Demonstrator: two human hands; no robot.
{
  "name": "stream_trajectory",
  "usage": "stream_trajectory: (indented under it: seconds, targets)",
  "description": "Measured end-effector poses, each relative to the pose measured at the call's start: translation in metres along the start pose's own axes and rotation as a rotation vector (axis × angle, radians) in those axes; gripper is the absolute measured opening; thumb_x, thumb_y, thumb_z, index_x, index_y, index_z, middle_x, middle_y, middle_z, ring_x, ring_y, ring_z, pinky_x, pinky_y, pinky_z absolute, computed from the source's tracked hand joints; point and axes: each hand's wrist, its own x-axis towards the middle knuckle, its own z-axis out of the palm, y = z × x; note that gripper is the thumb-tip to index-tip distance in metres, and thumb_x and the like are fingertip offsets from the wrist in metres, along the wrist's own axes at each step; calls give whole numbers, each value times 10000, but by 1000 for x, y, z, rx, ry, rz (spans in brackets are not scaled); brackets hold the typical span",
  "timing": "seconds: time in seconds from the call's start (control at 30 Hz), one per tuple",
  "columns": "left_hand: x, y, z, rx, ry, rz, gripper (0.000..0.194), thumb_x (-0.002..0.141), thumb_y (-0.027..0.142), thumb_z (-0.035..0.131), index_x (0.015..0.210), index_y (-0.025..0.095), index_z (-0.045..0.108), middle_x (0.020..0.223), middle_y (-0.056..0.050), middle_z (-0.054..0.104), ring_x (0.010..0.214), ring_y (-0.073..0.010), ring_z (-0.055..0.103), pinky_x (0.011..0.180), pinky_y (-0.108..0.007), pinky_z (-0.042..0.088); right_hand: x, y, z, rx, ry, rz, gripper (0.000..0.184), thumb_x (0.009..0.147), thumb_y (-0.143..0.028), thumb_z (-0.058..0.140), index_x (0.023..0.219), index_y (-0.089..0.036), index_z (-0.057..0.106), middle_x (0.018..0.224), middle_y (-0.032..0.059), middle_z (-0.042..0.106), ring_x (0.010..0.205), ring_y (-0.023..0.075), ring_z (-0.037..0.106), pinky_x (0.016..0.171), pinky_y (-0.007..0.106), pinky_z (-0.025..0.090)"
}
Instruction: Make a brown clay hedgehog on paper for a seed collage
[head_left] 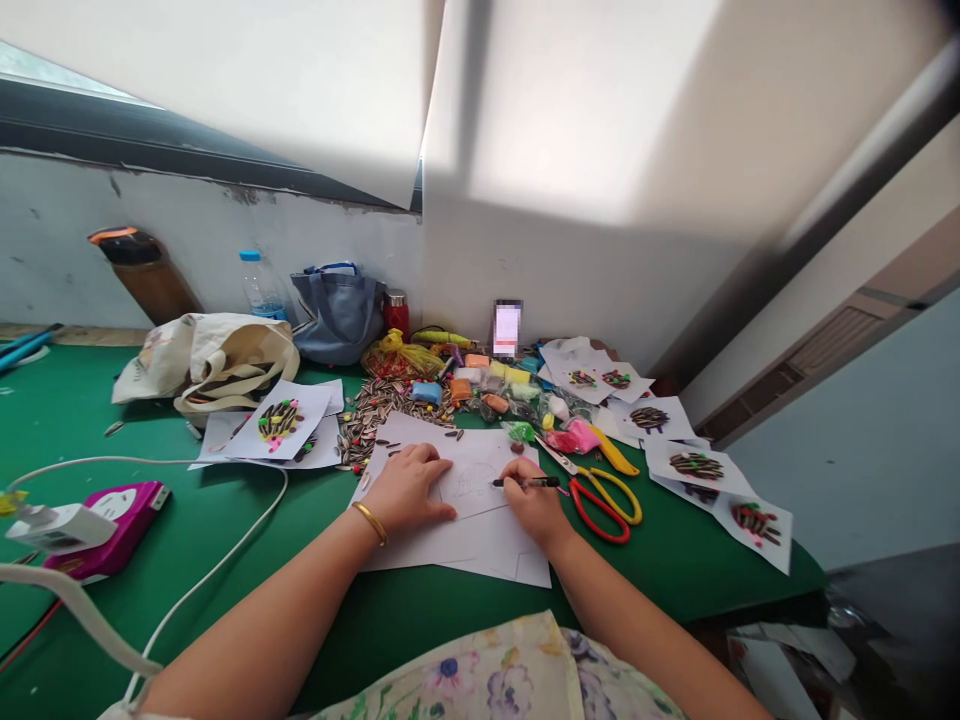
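My right hand (534, 505) is closed around a black pen (541, 482), its tip at a sheet of white paper (480, 535). A faint rounded line drawing (474, 480) shows on that sheet, left of the pen tip. My left hand (411, 488) lies flat on the paper's left part with fingers stretched out, holding nothing; a gold bracelet (370, 523) circles its wrist. More white sheets lie beneath the top one. Just right of my right hand rest scissors (600, 500) with one red and one yellow handle, their blades partly open.
Striped sunflower seeds (382, 405) and wrapped modelling clay (517, 378) are heaped behind the paper. Seed-decorated cards lie left (289, 420) and right (686, 462). A phone (508, 328) stands at the wall. Bags, a bottle (262, 290), a magenta power strip (112, 525) and a white cable occupy the left.
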Motion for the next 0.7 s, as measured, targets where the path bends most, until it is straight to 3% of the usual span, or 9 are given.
stream_trajectory:
  seconds: [0.7]
  targets:
    - [0,2,-2,-4,-16,-19,691,624,611,761,1227,303,623,1168,-77,566,1109,-302,501,990,-408,379,2,2,-2,8,45,21,139,754,-231,443,709,-225,575,689,-9,594,682,186,551,634,284,401]
